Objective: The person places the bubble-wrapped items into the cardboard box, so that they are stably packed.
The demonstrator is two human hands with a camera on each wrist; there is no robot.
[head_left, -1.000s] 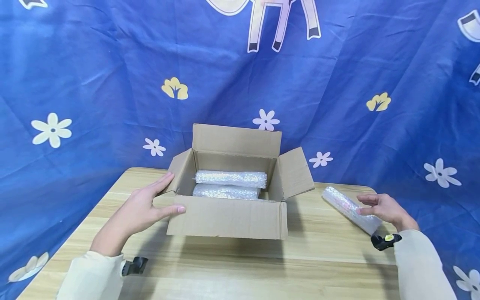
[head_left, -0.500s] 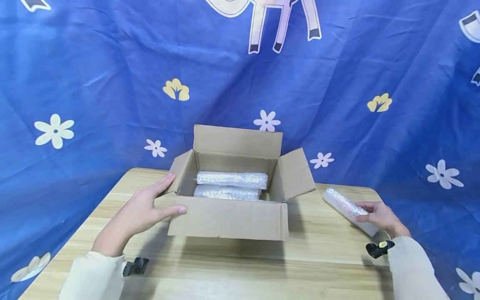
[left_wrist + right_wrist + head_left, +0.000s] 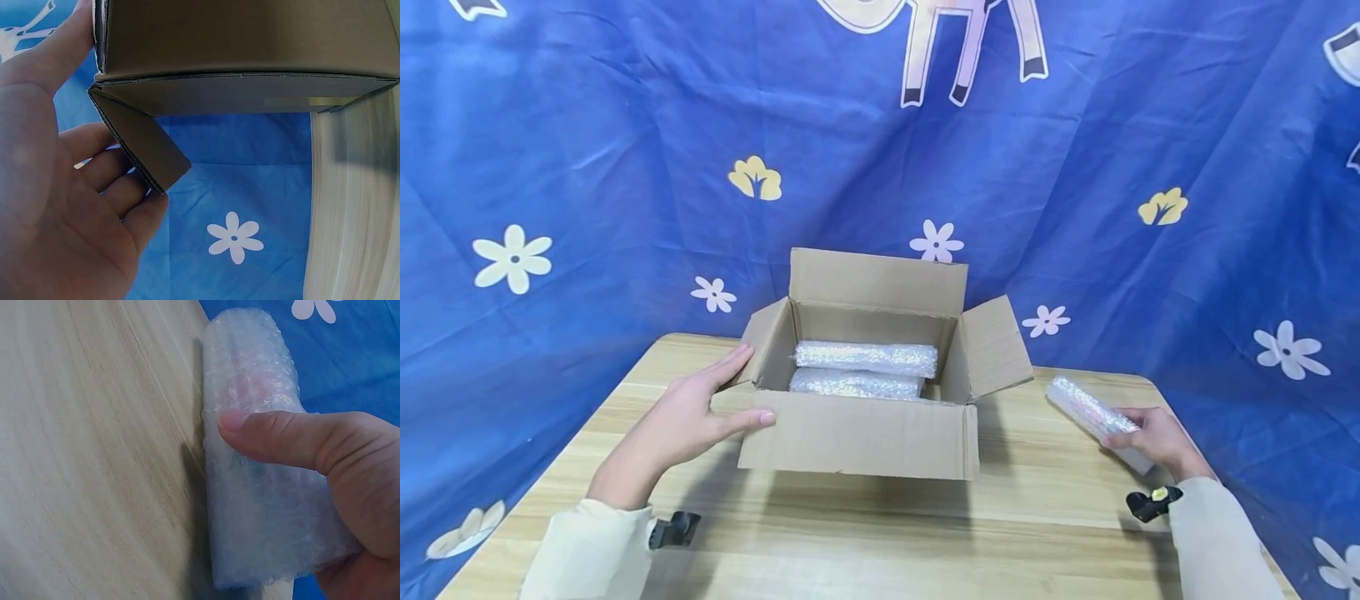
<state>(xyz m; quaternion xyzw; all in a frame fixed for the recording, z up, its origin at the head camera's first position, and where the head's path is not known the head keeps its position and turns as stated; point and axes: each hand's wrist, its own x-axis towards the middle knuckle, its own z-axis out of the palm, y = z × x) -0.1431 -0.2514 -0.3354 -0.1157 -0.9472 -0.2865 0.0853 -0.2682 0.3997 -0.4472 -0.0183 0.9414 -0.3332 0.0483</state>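
Observation:
An open cardboard box [image 3: 859,437] stands mid-table, its flaps spread outward. My left hand [image 3: 688,417] holds its near left corner, the thumb on the front flap and the fingers behind the left flap [image 3: 140,137]. Inside lie two bubble-wrapped bundles [image 3: 865,358], side by side. Right of the box, my right hand [image 3: 1157,437] grips another bubble-wrapped bundle [image 3: 250,506] near its closer end, thumb across the top. Pinkish colour shows through this wrap; what is inside is blurred by the plastic. The bundle lies slantwise, close over the wooden table.
The wooden table [image 3: 880,554] has its right and back edges near the held bundle. A blue cloth [image 3: 865,158] with white flowers hangs close behind the box. The right box flap [image 3: 996,346] sticks out toward the bundle.
My right hand has come down and left onto the loose bundle, and its fingers have closed around it. The left hand stays at the box corner.

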